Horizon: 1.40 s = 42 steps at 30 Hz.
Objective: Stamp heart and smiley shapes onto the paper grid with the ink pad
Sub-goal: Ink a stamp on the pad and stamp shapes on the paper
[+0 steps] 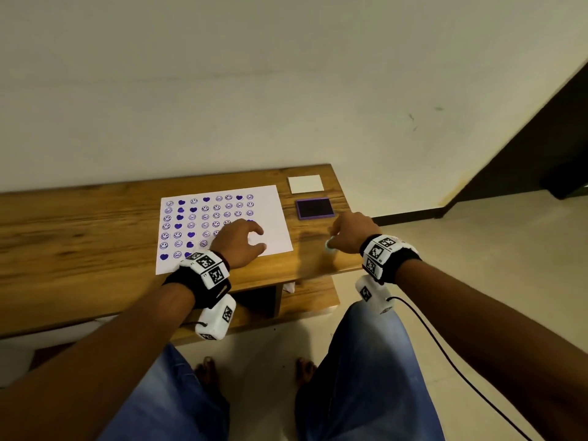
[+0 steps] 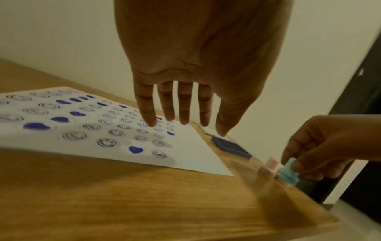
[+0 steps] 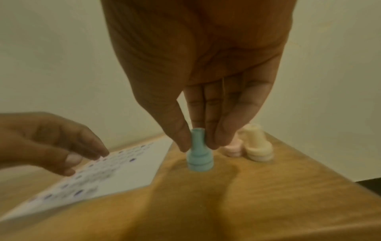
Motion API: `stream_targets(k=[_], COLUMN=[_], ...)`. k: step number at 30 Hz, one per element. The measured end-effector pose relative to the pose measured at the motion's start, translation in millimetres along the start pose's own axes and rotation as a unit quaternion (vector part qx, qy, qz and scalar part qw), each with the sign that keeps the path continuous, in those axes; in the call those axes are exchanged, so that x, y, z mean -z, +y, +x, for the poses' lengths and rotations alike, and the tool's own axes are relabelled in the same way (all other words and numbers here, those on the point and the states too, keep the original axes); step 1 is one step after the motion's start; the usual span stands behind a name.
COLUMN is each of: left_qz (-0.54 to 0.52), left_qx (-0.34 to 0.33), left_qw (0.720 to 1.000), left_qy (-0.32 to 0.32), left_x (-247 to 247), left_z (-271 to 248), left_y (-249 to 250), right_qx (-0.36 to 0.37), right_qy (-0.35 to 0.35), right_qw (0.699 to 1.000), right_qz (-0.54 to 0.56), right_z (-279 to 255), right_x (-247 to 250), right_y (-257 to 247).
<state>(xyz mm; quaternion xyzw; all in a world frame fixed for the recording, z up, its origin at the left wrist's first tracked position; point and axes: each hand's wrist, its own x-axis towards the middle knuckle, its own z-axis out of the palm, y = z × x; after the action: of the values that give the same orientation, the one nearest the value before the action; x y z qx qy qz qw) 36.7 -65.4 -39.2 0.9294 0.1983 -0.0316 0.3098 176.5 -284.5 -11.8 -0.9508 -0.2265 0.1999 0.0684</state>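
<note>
On the table's right side, the right hand (image 3: pixel 198 91) pinches the blue stamp (image 3: pixel 199 154). The left hand (image 1: pixel 238 240) hovers wide over the paper grid (image 1: pixel 273 214). Next likely comes inking at the ink pad (image 1: pixel 315 208), farther back.

L hand (image 2: pixel 198 68) fingers spread over stamped paper (image 2: pixel 115 130); R hand (image 2: pixel 321 146) pinches teal stamp (image 2: pixel 288 172).

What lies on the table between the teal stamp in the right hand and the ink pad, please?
Only bare wood of the table separates the teal stamp from the ink pad, as the head view shows.
</note>
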Motion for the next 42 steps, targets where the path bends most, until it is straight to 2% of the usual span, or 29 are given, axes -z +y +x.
stream_targets(k=[3, 6, 8, 14, 20, 22, 25, 27, 31, 36, 39, 42], left_qz=[-0.141, -0.232, -0.278, -0.348, -0.392, -0.391, -0.382, -0.352, -0.284, -0.262, -0.259, -0.240], left_qx=[-0.028, -0.043, -0.057, -0.054, -0.067, -0.051, -0.009, -0.004, -0.003, 0.025, 0.020, 0.023], left_qw=[0.990, 0.972, 0.959, 0.932, 0.912, 0.912, 0.914, 0.928, 0.955, 0.964, 0.966, 0.971], left_qy=[0.004, 0.003, 0.007, 0.085, 0.096, 0.113, 0.133, 0.122, 0.090, 0.043, 0.012, -0.006], left_x=[-3.1, -7.0, -8.3, 2.4, 16.9, 17.7, 16.1, 9.6, -15.3, -50.3, -69.1, -86.5], left_z=[-13.1, -24.7, -35.0, -53.9, -69.7, -69.1, -67.0, -65.5, -54.2, -12.1, 17.3, 41.4], left_y=[17.6, 34.0, 43.3, 57.3, 62.7, 63.0, 54.5, 46.9, 39.6, 46.1, 56.9, 61.3], right_qx=[0.050, 0.094, 0.112, 0.121, 0.124, 0.109, 0.058, 0.026, -0.014, -0.048, -0.043, -0.053], right_qy=[0.017, 0.017, 0.018, 0.012, 0.001, 0.043, 0.126, 0.158, 0.167, 0.136, 0.113, 0.096], right_qw=[0.995, 0.974, 0.961, 0.930, 0.905, 0.889, 0.831, 0.817, 0.862, 0.940, 0.965, 0.978], right_qz=[0.080, 0.207, 0.253, 0.346, 0.407, 0.442, 0.539, 0.554, 0.479, 0.310, 0.231, 0.176], right_z=[-6.7, -17.9, -29.1, -55.9, -75.5, -75.4, -62.9, -54.3, -29.0, 9.4, 33.7, 62.2], right_x=[9.4, 17.5, 22.7, 34.6, 50.4, 56.1, 70.0, 79.3, 68.0, 38.2, 28.3, 23.3], right_y=[-17.0, -37.0, -49.3, -66.3, -65.1, -59.3, -37.1, -20.5, 5.8, 9.6, 2.1, -3.7])
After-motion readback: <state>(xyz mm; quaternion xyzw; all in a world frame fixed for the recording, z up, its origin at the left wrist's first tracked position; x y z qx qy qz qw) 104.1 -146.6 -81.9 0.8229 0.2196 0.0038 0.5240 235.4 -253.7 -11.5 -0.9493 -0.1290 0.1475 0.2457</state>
